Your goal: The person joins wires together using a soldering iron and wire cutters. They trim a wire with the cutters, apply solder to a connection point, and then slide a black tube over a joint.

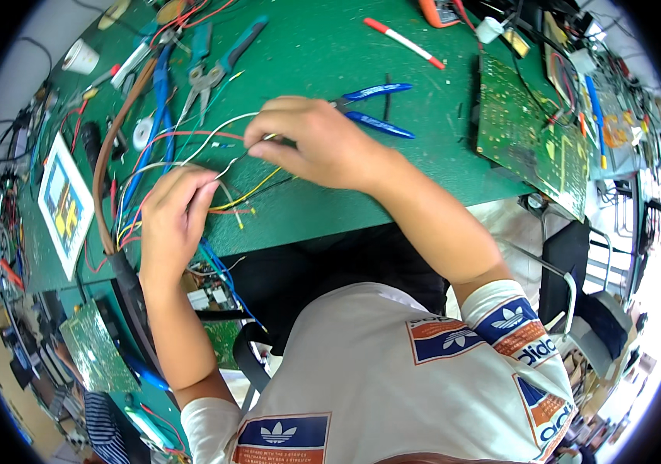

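Note:
Over the green table (392, 185) my left hand (170, 220) pinches a thin white wire (227, 168) near its fingertips. My right hand (311, 143), fingers closed, grips the same wire a short way to the right; its fingers hide part of it. Red, white and yellow wires fan out around both hands, with a yellow wire (257, 188) running below the right hand. They spread from a thick black-sleeved cable (123, 267) by my left forearm. Just beyond my right hand lie blue-handled cutters (381, 124), their jaws partly hidden by the hand.
Teal-handled pliers (205, 81) lie at the far left, a red-and-white marker (404, 42) farther right. A large circuit board (524, 139) stands at the right edge. On the left are a brown cable (114, 131), a tape roll (143, 133) and a framed picture (64, 205). A chair (586, 309) stands at right.

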`<state>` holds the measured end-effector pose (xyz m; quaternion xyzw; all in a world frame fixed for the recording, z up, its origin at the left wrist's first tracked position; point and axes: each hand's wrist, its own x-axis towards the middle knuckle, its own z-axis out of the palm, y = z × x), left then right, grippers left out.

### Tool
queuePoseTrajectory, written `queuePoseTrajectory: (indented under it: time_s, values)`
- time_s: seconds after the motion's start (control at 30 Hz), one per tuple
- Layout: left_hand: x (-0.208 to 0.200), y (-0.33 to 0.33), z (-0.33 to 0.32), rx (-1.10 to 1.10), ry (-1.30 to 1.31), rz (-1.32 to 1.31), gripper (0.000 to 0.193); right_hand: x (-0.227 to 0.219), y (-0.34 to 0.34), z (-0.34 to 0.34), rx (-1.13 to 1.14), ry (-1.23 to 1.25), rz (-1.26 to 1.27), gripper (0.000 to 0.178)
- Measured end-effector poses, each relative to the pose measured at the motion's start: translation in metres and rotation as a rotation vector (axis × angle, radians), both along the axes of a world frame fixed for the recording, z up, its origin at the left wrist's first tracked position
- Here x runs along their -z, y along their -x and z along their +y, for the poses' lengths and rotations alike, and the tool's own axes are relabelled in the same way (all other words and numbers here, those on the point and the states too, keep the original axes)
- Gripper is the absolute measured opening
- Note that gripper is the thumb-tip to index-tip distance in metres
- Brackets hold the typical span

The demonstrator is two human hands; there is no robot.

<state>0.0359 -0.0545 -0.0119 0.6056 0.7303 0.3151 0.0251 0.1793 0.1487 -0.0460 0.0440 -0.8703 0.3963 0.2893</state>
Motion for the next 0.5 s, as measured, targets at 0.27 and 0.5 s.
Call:
queuePoseTrajectory:
  time_s: [0.27, 0.5]
  values:
    - [0.008, 0.000, -0.002, -0.083, -0.040, -0.071, 0.009, -0.052, -0.053, 0.052, 0.549, -0.157, -0.189, 0.019]
    - [0.019, 0.001, 0.006, -0.071, -0.122, -0.113, 0.012, -0.032, -0.073, 0.069, 0.759, -0.335, -0.915, 0.035]
